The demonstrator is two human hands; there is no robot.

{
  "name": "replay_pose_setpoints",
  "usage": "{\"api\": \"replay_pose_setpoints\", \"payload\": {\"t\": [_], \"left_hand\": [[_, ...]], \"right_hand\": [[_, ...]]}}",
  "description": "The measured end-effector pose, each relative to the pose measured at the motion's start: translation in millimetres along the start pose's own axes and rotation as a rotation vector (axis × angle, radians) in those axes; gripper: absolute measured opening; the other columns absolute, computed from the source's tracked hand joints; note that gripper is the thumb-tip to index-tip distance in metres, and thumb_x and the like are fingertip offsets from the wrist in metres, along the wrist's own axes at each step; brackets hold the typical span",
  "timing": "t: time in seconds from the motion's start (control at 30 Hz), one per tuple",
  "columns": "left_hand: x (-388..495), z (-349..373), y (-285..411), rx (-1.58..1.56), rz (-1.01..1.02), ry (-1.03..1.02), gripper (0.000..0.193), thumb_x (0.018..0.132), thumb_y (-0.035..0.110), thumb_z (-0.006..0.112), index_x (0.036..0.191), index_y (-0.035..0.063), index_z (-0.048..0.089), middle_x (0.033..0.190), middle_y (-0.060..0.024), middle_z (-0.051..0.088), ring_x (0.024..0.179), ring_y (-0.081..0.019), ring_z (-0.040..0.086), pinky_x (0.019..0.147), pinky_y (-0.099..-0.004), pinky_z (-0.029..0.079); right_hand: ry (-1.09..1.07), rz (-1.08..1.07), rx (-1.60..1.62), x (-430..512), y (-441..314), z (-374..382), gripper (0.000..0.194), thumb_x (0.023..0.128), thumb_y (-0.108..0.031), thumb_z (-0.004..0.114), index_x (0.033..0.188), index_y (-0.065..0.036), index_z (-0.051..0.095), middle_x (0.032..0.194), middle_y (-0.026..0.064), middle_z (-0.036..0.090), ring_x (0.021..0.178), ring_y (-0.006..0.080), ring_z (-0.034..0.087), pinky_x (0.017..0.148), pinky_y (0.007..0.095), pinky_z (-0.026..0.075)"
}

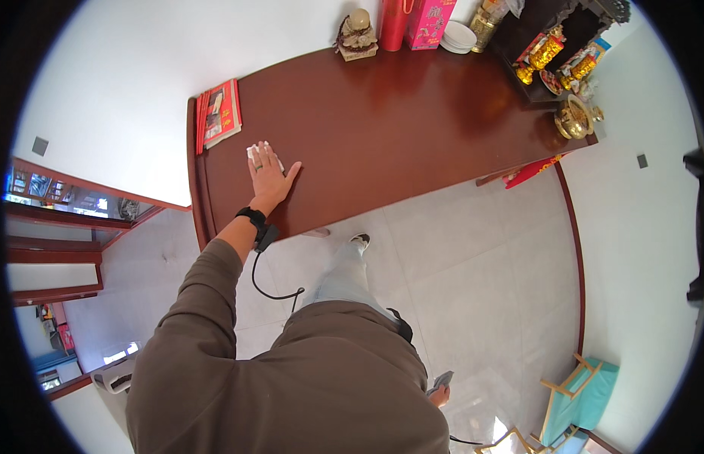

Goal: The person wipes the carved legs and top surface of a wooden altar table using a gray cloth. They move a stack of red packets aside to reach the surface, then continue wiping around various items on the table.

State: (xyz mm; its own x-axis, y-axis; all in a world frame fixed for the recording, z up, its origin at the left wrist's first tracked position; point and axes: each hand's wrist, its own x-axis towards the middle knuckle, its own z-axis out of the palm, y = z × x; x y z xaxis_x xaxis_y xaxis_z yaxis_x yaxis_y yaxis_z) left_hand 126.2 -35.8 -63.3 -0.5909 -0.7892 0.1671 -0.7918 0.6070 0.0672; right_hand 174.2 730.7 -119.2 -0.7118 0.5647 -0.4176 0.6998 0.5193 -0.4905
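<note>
My left hand lies flat on a white cloth or tissue, pressed to the polished dark-red wooden table near its left end. The fingers point away from me, with the thumb spread to the right. A ring is on one finger and a black strap device with a cable is on the wrist. Down at my right side, away from the table, my right hand holds a grey cloth; most of that hand and arm is hidden by my body.
Red printed booklets lie at the table's left end. Along the back stand a stone figurine, a pink box and white plates. A brass bowl sits by a dark shrine cabinet at the right. A turquoise folding chair stands lower right.
</note>
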Motion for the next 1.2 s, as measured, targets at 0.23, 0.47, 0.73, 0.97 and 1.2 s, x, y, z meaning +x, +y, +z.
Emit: {"api": "replay_pose_setpoints", "payload": {"t": [0.23, 0.47, 0.73, 0.97, 1.2], "left_hand": [[128, 40, 14, 0.066, 0.024, 0.097, 0.101, 0.095, 0.07, 0.042, 0.152, -0.0113, 0.024, 0.16, -0.0297, 0.023, 0.15, -0.0457, 0.016, 0.122, -0.0543, 0.013], [258, 63, 8, 0.138, 0.028, 0.047, 0.1, 0.095, 0.072, 0.039, 0.154, -0.0082, 0.024, 0.16, -0.027, 0.024, 0.151, -0.0446, 0.016, 0.122, -0.0529, 0.012], [293, 46, 89, 0.042, 0.309, -0.09, 0.102, 0.094, 0.076, 0.032, 0.156, -0.0047, 0.022, 0.166, -0.0197, 0.012, 0.155, -0.0368, 0.004, 0.124, -0.0476, 0.006], [246, 38, 170, -0.043, 0.488, -0.12, 0.106, 0.093, 0.077, 0.033, 0.154, -0.009, 0.024, 0.165, -0.0234, 0.012, 0.154, -0.0402, 0.002, 0.124, -0.049, 0.005], [239, 27, 220, -0.204, 0.922, -0.018, 0.097, 0.093, 0.066, 0.049, 0.147, -0.0134, 0.032, 0.159, -0.0256, 0.026, 0.151, -0.0436, 0.015, 0.123, -0.049, 0.015]], "right_hand": [[0.004, -0.011, 0.142, 0, -82, 33, 0.05, 0.091, -0.017, 0.052, 0.136, 0.004, 0.056, 0.13, 0.0194, 0.063, 0.115, 0.0308, 0.061, 0.097, 0.0394, 0.048], [-0.017, -0.068, 0.199, 6, -157, 63, 0.051, 0.092, -0.016, 0.053, 0.137, 0.005, 0.054, 0.131, 0.0189, 0.062, 0.115, 0.0303, 0.061, 0.1, 0.0399, 0.047], [0.01, -0.068, 0.156, -3, -176, 62, 0.048, 0.09, -0.014, 0.056, 0.134, 0.005, 0.058, 0.126, 0.0185, 0.065, 0.113, 0.0297, 0.063, 0.099, 0.0392, 0.048], [-0.005, -0.089, 0.119, -1, -178, 66, 0.048, 0.09, -0.017, 0.058, 0.133, 0.005, 0.059, 0.123, 0.0178, 0.067, 0.109, 0.0279, 0.064, 0.096, 0.0384, 0.05], [0.037, -0.187, 0.079, -6, -188, 75, 0.048, 0.09, -0.02, 0.059, 0.132, 0.004, 0.06, 0.122, 0.0187, 0.068, 0.106, 0.0294, 0.066, 0.093, 0.0396, 0.051]]}}
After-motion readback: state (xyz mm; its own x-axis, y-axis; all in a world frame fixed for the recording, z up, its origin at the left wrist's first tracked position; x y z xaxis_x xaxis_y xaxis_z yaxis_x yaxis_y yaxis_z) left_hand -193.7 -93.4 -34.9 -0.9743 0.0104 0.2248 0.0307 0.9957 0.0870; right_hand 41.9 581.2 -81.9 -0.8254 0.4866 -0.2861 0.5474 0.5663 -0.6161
